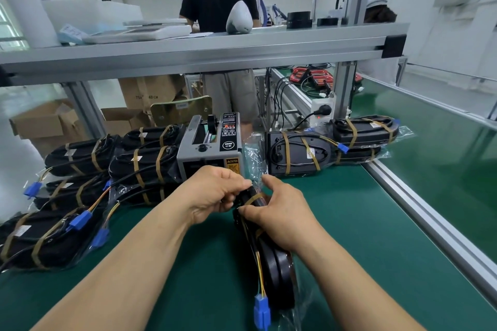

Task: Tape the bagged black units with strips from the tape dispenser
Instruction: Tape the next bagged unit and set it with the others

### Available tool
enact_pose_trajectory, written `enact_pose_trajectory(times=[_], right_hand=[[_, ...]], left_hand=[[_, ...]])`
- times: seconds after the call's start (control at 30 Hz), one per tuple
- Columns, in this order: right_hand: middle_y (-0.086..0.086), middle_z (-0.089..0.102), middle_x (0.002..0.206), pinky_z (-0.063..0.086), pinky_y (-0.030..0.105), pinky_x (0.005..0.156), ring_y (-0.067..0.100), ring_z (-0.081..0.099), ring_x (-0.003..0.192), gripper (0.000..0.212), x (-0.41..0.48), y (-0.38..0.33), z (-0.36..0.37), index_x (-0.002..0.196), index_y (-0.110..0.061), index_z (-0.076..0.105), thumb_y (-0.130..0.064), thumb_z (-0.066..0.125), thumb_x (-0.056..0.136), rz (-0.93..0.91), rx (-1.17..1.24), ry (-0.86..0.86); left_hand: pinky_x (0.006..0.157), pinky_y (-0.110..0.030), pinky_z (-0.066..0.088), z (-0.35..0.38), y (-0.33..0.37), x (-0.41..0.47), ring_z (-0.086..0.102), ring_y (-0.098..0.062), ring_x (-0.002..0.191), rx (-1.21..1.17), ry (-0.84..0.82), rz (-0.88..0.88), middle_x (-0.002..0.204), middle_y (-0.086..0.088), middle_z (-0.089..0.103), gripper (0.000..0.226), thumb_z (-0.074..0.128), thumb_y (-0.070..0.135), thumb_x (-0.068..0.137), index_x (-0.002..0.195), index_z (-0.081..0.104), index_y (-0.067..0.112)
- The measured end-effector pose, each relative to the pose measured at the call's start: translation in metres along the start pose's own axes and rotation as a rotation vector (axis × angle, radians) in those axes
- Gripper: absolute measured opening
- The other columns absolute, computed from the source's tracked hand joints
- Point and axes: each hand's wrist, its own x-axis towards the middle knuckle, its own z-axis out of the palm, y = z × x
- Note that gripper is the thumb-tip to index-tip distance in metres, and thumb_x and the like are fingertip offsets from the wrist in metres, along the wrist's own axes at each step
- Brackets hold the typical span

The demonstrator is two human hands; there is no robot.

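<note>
green mat (349, 223): both hands (252, 201) gripping bagged black unit (277, 271).

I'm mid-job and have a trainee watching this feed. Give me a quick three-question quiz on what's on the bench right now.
1. True or false: both hands are on the bagged black unit in front of the tape dispenser.
2. What colour is the connector hanging from that unit's wires? A) red B) blue C) white
3. On which side of the dispenser does the bigger pile of taped units lie?

Key
1. True: the left hand and right hand both grip its far end, where a tan strip wraps it.
2. B.
3. The person's left; fewer lie to the right.
</note>
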Motion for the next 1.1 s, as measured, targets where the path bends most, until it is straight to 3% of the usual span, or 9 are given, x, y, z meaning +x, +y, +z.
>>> enact_pose_trajectory(times=[0.1, 0.43, 0.6, 0.73, 0.87, 1.1], right_hand=[[-0.007, 0.061, 0.112, 0.040, 0.020, 0.080, 0.011, 0.056, 0.099, 0.088, 0.000, 0.000, 0.000, 0.149, -0.024, 0.040, -0.041, 0.080, 0.072, 0.005, 0.006, 0.002], [-0.001, 0.061, 0.134, 0.041, 0.022, 0.085, 0.017, 0.058, 0.118, 0.090, -0.002, -0.001, 0.000, 0.151, -0.022, 0.037, -0.040, 0.079, 0.073, 0.005, -0.001, -0.010], [-0.002, 0.061, 0.133, 0.039, 0.021, 0.085, 0.016, 0.057, 0.118, 0.089, -0.002, -0.002, -0.001, 0.150, -0.021, 0.038, -0.040, 0.079, 0.074, 0.003, 0.002, -0.006], [-0.006, 0.061, 0.114, 0.041, 0.023, 0.082, 0.013, 0.056, 0.102, 0.084, -0.002, -0.002, -0.001, 0.147, -0.022, 0.042, -0.039, 0.079, 0.073, 0.005, 0.012, -0.011], [-0.002, 0.062, 0.128, 0.041, 0.023, 0.083, 0.016, 0.058, 0.110, 0.087, -0.001, -0.001, -0.001, 0.149, -0.022, 0.040, -0.040, 0.079, 0.073, 0.004, 0.006, -0.003], [-0.001, 0.064, 0.128, 0.040, 0.022, 0.083, 0.019, 0.059, 0.116, 0.084, -0.001, -0.002, -0.001, 0.147, -0.022, 0.043, -0.040, 0.079, 0.073, -0.007, -0.018, 0.010]], left_hand=[[0.045, -0.017, 0.044, 0.000, -0.002, 0.000, 0.043, -0.005, 0.044, -0.030, 0.003, -0.008, 0.058, 0.001, 0.053, 0.014, 0.074, 0.013, 0.085, 0.074, 0.066, 0.012], [0.046, -0.017, 0.045, 0.003, -0.004, -0.001, 0.043, -0.005, 0.044, -0.062, 0.041, 0.000, 0.056, 0.003, 0.053, 0.013, 0.073, 0.012, 0.086, 0.075, 0.066, 0.011], [0.049, -0.018, 0.045, 0.003, -0.006, -0.001, 0.044, -0.003, 0.044, -0.140, 0.038, -0.036, 0.055, 0.006, 0.052, 0.017, 0.068, 0.014, 0.090, 0.074, 0.063, 0.016], [0.049, -0.018, 0.044, 0.003, -0.007, -0.001, 0.043, -0.004, 0.044, -0.105, 0.056, -0.028, 0.054, 0.006, 0.052, 0.013, 0.069, 0.013, 0.089, 0.076, 0.065, 0.015], [0.050, -0.018, 0.043, 0.005, -0.007, -0.002, 0.041, -0.005, 0.045, -0.084, 0.076, -0.023, 0.054, 0.005, 0.051, 0.012, 0.070, 0.011, 0.088, 0.076, 0.066, 0.013], [0.044, -0.016, 0.039, 0.010, -0.009, -0.001, 0.039, -0.004, 0.040, -0.076, 0.135, 0.015, 0.047, 0.006, 0.049, 0.015, 0.071, 0.009, 0.087, 0.073, 0.065, 0.011]])
